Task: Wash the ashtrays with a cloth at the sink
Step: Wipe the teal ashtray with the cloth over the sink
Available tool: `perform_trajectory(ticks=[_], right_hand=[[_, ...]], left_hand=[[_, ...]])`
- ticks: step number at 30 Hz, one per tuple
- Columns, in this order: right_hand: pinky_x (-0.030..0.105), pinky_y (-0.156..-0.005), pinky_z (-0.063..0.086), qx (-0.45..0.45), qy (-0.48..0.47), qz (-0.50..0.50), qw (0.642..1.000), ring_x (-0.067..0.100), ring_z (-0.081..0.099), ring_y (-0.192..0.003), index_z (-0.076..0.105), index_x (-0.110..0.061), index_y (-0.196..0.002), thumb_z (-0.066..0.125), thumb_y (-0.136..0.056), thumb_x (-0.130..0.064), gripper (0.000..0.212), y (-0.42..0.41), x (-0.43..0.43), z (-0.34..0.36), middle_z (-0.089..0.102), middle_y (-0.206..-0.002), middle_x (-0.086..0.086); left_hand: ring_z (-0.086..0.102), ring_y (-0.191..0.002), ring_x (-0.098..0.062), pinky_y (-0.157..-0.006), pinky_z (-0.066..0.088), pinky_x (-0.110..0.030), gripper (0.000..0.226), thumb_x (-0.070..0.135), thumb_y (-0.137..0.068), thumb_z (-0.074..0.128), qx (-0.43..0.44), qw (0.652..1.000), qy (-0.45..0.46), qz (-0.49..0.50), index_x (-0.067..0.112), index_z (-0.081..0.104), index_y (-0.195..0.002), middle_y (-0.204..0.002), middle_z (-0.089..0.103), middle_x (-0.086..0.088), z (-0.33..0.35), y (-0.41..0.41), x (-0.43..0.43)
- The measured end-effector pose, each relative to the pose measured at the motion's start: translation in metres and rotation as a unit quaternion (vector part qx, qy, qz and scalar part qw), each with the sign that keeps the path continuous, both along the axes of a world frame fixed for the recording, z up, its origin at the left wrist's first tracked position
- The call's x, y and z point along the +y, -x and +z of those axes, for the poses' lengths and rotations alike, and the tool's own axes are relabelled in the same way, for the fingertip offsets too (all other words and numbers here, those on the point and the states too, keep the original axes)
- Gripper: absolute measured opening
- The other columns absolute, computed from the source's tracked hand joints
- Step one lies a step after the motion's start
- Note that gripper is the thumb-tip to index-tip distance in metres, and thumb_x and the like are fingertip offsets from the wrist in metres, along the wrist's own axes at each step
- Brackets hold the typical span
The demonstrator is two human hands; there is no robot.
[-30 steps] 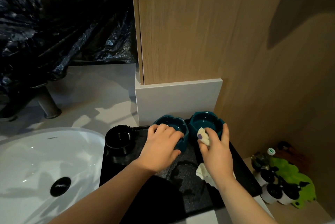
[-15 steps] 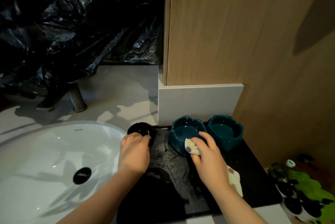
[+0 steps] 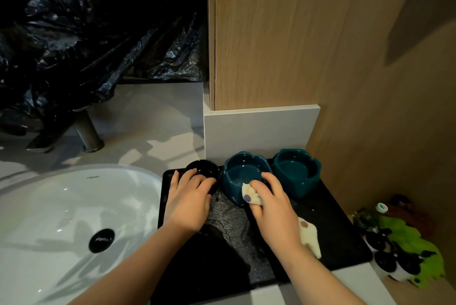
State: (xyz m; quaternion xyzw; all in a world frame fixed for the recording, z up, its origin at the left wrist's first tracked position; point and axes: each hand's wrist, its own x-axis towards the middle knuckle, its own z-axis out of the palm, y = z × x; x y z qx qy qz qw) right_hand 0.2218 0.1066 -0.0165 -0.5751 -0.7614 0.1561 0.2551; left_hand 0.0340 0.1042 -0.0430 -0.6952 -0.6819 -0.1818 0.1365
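Black ashtray sits at the far-left corner of the tray, the closest of the three to the sink. My left hand is on it, fingers curled over the near rim, which reads as a grip. Middle teal ashtray is just beside it on the tray's far edge, and the right teal ashtray sits toward the far-right corner; can't tell if the two teal ones touch. Right hand is closed round the cloth, pinching a bunched end against the middle teal one's near wall. The rest of the cloth trails out under my wrist onto the tray. My read: the black one goes to the basin first. Get the thumb properly under or round the wall before lifting; glazed and probably wet means slippery. Lift straight up so it clears the tray lip and doesn't knock the teal neighbour. Carry it low over the basin, since a drop onto porcelain chips both. Gather the loose cloth tail into my palm first so it doesn't drag or snag a rim notch. Tap is at the back of the counter, so wipe under it above the drain, inside and notches first. Bottles off the tray's right edge: keep my elbow clear.
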Motion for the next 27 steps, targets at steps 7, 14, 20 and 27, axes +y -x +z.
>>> perform_trajectory(ticks=[7, 14, 20, 27], right_hand=[[0.033, -0.095, 0.042, -0.045, 0.006, -0.017, 0.999, 0.020, 0.040, -0.123, 0.033, -0.034, -0.141, 0.043, -0.097, -0.031, 0.045, -0.003, -0.014, 0.024, 0.019, -0.152, -0.002], [0.018, -0.062, 0.040, 0.371, 0.162, -0.031, 0.914, 0.009, 0.048, -0.078, 0.045, -0.021, -0.080, 0.055, -0.084, -0.014, 0.013, -0.007, -0.043, 0.069, 0.043, -0.095, 0.000], [0.040, -0.071, 0.051, 0.575, 0.170, -0.015, 0.800, 0.019, 0.056, -0.077, 0.042, -0.013, -0.078, 0.061, -0.085, 0.001, 0.024, -0.020, -0.065, 0.086, 0.052, -0.078, 0.004], [0.022, -0.062, 0.043, 0.426, 0.195, -0.060, 0.882, 0.005, 0.054, -0.074, 0.049, -0.028, -0.100, 0.070, -0.081, -0.026, 0.028, -0.046, -0.083, 0.085, 0.051, -0.083, -0.010]], left_hand=[[0.062, -0.102, -0.035, -0.083, 0.053, -0.052, 0.033, 0.014, -0.068, 0.074, -0.080, 0.996, -0.032, -0.012, 0.016, 0.068, -0.101, -0.100, 0.065, -0.006, 0.023, -0.014, -0.023], [0.043, -0.121, 0.005, -0.102, 0.033, -0.011, 0.066, 0.031, -0.072, 0.073, -0.414, 0.844, 0.245, -0.238, 0.034, 0.042, -0.130, -0.129, 0.049, 0.019, 0.072, -0.063, -0.061], [0.051, -0.059, 0.005, -0.058, 0.041, -0.013, 0.021, 0.012, -0.080, 0.073, -0.523, 0.794, 0.266, -0.161, 0.016, 0.056, -0.092, -0.079, 0.057, 0.007, 0.070, -0.066, -0.083], [0.055, -0.057, 0.000, -0.054, 0.043, -0.015, 0.034, 0.027, -0.068, 0.078, -0.556, 0.776, 0.261, -0.144, 0.016, 0.051, -0.086, -0.064, 0.062, 0.012, 0.088, -0.039, -0.102]])
